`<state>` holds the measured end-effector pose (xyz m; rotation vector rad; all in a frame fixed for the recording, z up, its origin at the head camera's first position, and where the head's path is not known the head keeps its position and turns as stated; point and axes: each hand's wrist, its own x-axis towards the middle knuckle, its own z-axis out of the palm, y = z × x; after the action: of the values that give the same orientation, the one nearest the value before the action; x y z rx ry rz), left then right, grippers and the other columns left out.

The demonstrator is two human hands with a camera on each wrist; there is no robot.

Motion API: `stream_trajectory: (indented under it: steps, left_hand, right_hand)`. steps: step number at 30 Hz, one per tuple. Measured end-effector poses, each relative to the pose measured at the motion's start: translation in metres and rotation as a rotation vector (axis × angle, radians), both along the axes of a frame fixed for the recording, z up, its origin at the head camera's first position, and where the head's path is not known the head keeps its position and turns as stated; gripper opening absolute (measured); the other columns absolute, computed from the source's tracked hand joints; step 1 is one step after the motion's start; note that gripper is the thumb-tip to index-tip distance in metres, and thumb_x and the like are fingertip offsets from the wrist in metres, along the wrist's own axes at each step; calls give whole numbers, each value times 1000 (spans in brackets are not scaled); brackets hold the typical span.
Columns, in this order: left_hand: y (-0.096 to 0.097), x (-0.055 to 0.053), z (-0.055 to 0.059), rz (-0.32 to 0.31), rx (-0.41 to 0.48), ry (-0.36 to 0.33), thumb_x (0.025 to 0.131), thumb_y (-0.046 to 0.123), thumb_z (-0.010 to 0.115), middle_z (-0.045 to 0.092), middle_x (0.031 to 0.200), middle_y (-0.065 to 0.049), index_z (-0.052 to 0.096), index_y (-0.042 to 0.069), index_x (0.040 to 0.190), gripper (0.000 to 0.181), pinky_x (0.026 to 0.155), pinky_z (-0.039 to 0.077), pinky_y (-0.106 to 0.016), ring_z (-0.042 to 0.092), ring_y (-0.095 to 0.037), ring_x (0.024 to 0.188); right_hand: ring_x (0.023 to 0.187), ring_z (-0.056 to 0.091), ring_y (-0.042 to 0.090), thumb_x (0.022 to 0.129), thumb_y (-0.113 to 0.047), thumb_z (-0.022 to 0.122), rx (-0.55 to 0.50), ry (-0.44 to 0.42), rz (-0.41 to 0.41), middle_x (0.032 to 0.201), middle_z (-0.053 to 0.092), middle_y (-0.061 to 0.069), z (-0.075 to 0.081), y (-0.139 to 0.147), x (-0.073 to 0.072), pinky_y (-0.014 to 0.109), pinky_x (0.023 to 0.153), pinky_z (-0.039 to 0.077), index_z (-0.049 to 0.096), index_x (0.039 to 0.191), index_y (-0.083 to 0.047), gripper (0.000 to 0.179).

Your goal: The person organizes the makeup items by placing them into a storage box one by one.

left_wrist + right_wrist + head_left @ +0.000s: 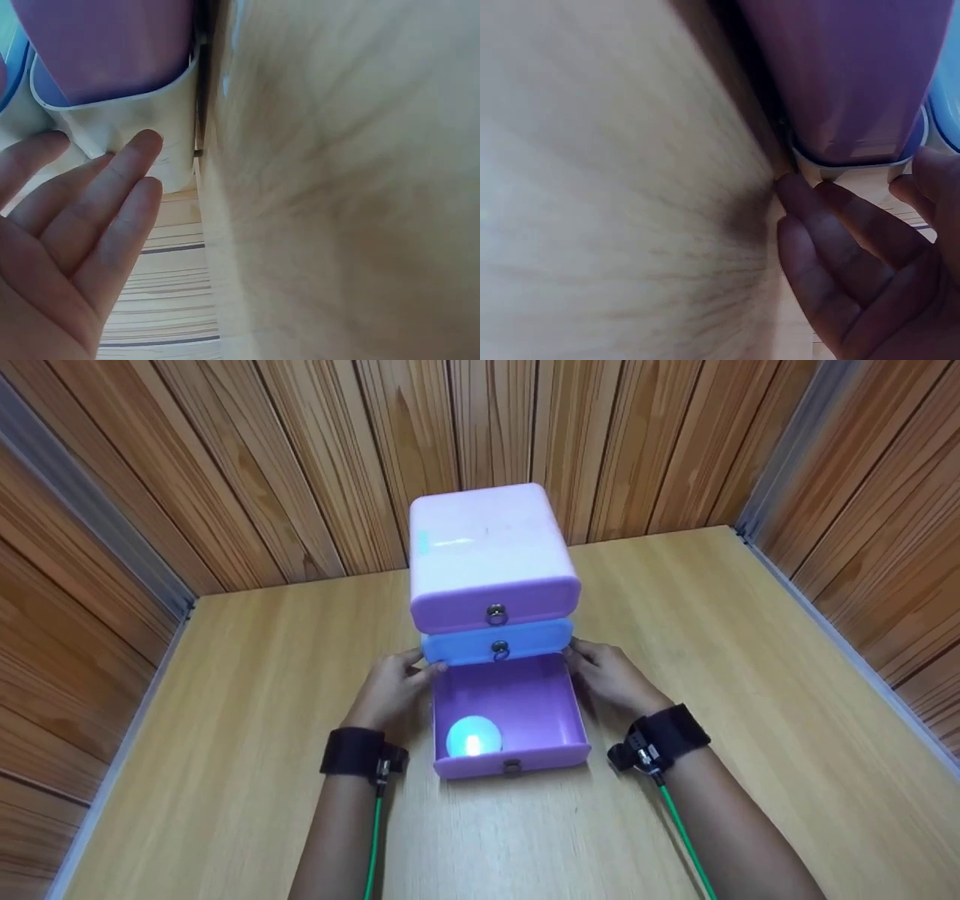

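A small plastic drawer unit (487, 536) with a pale pink top stands on the table. Its bottom purple drawer (517, 694) is pulled far out, and a shiny pale ball (474, 735) lies in its front left corner. Above it, the blue drawer (461, 649) sticks out slightly. My left hand (390, 682) is at the unit's left side, thumb tip by the blue drawer's lower corner; its other fingers (112, 187) extend along the white casing (169, 127). On the opposite side, my right hand (611, 675) touches the unit with loosely bent fingers (829, 232), thumb by the blue drawer's right end.
The wooden table (262, 720) extends around the unit. Behind it rises a wood-panelled wall (487, 427), with panelled sides left and right. Both wrists wear black straps (352, 750) with green cables (682, 832) trailing toward the near edge.
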<state>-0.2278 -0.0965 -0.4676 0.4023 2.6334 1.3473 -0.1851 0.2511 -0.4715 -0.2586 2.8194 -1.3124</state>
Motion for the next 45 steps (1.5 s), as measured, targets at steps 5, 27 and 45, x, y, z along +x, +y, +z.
stream_trajectory:
  steps: [5, 27, 45]
  left_hand:
    - [5, -4, -5, 17, 14, 17, 81, 71, 58, 65, 123, 1, 59, 22, 135, 73, 97, 45, -42, 57, -19, 117]
    - [15, -7, -11, 39, 30, -63, 75, 75, 59, 57, 135, -1, 56, 21, 137, 83, 108, 32, -49, 42, -23, 133]
    - [17, -5, -16, 34, 32, -53, 75, 76, 59, 52, 140, -2, 55, 20, 138, 84, 108, 32, -47, 40, -23, 135]
  right_hand:
    - [109, 62, 26, 102, -41, 46, 29, 32, -19, 126, 63, 12, 7, 3, 0, 43, 93, 47, 37, 150, -13, 56]
    - [103, 64, 27, 99, -41, 55, 327, -7, -10, 124, 63, 16, 49, 56, 83, 48, 83, 52, 54, 139, -8, 52]
    - [116, 53, 46, 78, -37, 81, 594, 9, 48, 131, 56, 23, 43, 69, 136, 61, 90, 43, 58, 133, -3, 69]
